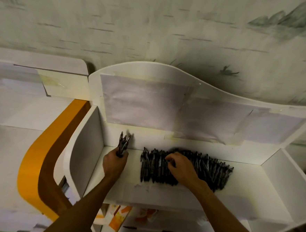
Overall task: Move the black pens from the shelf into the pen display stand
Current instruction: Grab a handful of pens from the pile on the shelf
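Head cam: pen pile (208,169) under R hand (179,164)

Two bare forearms and hands of one person fill the lower half of the view. No sleeve, cuff, glove, watch, bracelet or ring shows on either arm as far as the frame edge. The left hand (115,163) sits at about 9 o'clock from the frame's centre, the right hand (180,165) at about 4 o'clock. Both forearms are slim and taper toward the wrist, entering from about 6 o'clock. Fingernails are too blurred to make out.
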Demonstrator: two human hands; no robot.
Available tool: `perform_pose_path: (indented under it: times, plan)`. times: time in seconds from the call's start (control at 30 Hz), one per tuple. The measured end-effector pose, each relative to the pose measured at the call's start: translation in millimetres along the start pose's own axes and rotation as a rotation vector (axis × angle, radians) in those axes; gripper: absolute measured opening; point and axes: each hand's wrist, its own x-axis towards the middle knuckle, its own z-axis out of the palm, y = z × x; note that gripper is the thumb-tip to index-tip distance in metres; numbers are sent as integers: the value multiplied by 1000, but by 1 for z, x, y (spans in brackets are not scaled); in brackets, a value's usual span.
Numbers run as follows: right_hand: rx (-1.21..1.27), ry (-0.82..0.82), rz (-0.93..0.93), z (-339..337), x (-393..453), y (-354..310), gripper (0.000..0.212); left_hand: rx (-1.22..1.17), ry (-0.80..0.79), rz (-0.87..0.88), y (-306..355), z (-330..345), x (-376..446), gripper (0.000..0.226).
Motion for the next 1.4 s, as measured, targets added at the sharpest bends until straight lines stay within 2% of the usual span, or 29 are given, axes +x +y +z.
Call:
perform_pose_path:
  times: [0.07, 0.1, 0.27, 0.37, 0.47, 0.67, 0.8, 1.0, 1.27, 1.4]
  plan:
    - [-10, -2, 4, 0, 0, -1, 19, -136, 80, 45, 7, 0, 3, 40]
    - [-13, -3, 5, 0, -1, -2, 19, -172, 101, 42, 11, 0, 5, 43]
    - [-28, -13, 5, 0, -4, -3, 20, -402, 19, -98, 6, 4, 2, 24]
    - [-24, -14, 10, -1, -7, -4, 22, -401, 71, -111, 1, 8, -1, 21]
    - [-17, -5, 8, -3, -9, -5, 22, -355, 119, -38, 14, 8, 3, 19]
    - [-15, -12, 21, -7, -15, -8, 23, -254, 40, -21, -2, 13, -12, 29]
    - [-9, 5, -5, -10, -17, -8, 22, -219, 63, -23, -9, 14, -16, 33]
    - [36, 22, -45, -18, -13, -16, 24, -73, 0, -49, -3, 3, -22, 28]
    - [146, 18, -155, -37, 10, -48, 24, -275, -204, 7, 62, -45, -44, 24]
    - [173, 31, -272, -47, 28, -86, 25, -456, -188, -3, 94, -96, -55, 24]
